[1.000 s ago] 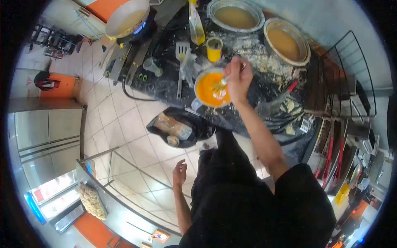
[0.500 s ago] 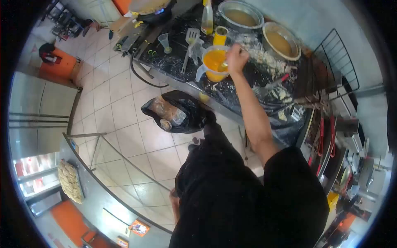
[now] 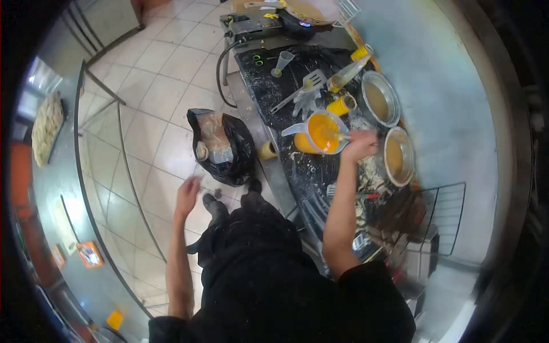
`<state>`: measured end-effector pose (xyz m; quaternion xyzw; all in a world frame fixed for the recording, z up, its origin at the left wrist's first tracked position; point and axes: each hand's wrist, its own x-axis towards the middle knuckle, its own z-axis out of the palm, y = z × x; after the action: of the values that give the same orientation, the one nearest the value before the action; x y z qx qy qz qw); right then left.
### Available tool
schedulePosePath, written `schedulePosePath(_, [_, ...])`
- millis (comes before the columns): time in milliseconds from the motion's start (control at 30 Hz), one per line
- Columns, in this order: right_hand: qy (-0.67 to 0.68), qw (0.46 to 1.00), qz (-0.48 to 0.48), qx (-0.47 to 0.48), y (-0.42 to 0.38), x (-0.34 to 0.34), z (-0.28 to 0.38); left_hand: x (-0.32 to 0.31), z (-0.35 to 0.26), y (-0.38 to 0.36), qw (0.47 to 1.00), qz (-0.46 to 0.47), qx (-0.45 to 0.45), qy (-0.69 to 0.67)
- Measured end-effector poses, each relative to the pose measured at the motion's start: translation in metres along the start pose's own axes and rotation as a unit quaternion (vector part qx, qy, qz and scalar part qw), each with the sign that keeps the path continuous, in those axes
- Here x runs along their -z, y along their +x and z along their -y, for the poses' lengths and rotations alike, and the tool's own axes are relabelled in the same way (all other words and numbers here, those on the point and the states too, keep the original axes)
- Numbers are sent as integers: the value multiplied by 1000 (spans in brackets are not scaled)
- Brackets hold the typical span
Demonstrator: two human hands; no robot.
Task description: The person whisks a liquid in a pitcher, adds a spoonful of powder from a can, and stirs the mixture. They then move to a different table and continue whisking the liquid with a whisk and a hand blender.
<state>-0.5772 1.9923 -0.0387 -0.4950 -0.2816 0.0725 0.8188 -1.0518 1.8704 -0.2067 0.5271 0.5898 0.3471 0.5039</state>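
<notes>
Translucent plastic measuring jug [image 3: 316, 132], upright on the black, flour-dusted counter, near its front edge. I see it filled with bright orange-yellow liquid, surface close to the rim. Its handle points left toward the tiled floor side. A thin utensil [image 3: 338, 137] dips into the liquid from the right rim; I cannot tell its type, it is too small and blurred. Jug base sits flat, not tilted.

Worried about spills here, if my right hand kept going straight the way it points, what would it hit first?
Probably the jug of orange liquid: your right hand points into its rim. Depth is unclear.
</notes>
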Motion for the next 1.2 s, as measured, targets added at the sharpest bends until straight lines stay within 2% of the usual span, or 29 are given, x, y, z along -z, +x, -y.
schedulePosePath(33, [1, 1000, 11, -1, 1, 5, -10, -33, -55, 27, 996, 12, -69, -47])
schedulePosePath(67, [21, 997, 50, -58, 5, 9, -22, -64, -82, 54, 995, 49, -25, -87])
schedulePosePath(100, [42, 988, 93, -114, 13, 8, -29, -97, -125, 74, 987, 45, -81, -129])
schedulePosePath(133, [46, 987, 106, -112, 21, 5, -24, -127, -148, 101, 985, 35, -154, -73])
schedulePosePath(167, [77, 982, 114, -133, 29, 3, -8, -149, -177, 117, 982, 45, -167, -74])
schedulePosePath(233, [109, 973, 136, -149, 38, -5, 1, -202, -185, 161, 960, -10, -279, -19])
schedulePosePath(267, [38, 989, 85, -118, 29, -9, -2, -217, -182, 178, 961, -19, -276, -27])
schedulePosePath(300, [-36, 995, 30, -86, 21, -7, -4, -229, -176, 188, 978, 62, -197, 6])
schedulePosePath(333, [-43, 995, 36, -86, 18, 1, -11, -243, -169, 192, 982, 146, -116, 39])
schedulePosePath(367, [-3, 991, 80, -111, 17, 9, -22, -260, -165, 186, 980, 162, -82, -79])
schedulePosePath(400, [41, 981, 127, -138, 16, 8, -27, -272, -160, 186, 982, 152, -79, -83])
schedulePosePath(467, [34, 973, 152, -171, 18, 12, -21, -286, -149, 181, 985, 67, -141, -70])
schedulePosePath(533, [-26, 983, 142, -116, 7, 10, -15, -298, -154, 160, 988, 14, -113, -105])
schedulePosePath(567, [-25, 984, 93, -153, -2, 0, -3, -303, -154, 154, 990, -7, -91, -106])
schedulePosePath(600, [-17, 981, 107, -158, -8, -3, 4, -297, -167, 145, 990, 4, -30, -137])
schedulePosePath(667, [1, 980, 171, -99, -11, -1, 20, -295, -164, 138, 972, 5, -26, -233])
schedulePosePath(700, [3, 980, 174, -100, -15, -10, 36, -285, -172, 134, 972, 2, -26, -233])
schedulePosePath(767, [5, 982, 171, -82, -23, -21, 82, -263, -188, 111, 973, -20, -86, -212])
schedulePosePath(867, [69, 983, 146, -91, -42, -41, 151, -219, -203, 84, 968, -1, -78, -239])
schedulePosePath(900, [72, 983, 145, -89, -55, -44, 157, -193, -215, 68, 970, -20, -119, -211])
schedulePosePath(967, [24, 976, 201, -79, -82, -52, 170, -146, -228, 38, 967, -43, -147, -203])
schedulePosePath(1000, [27, 976, 199, -78, -99, -58, 180, -126, -226, 25, 964, -67, -170, -195])
schedulePosePath(1067, [66, 955, 236, -169, -134, -75, 206, -93, -206, -2, 970, -86, -138, -179])
schedulePosePath(1200, [168, 940, 239, -178, -192, -89, 252, -13, -171, -54, 973, -98, -101, -181])
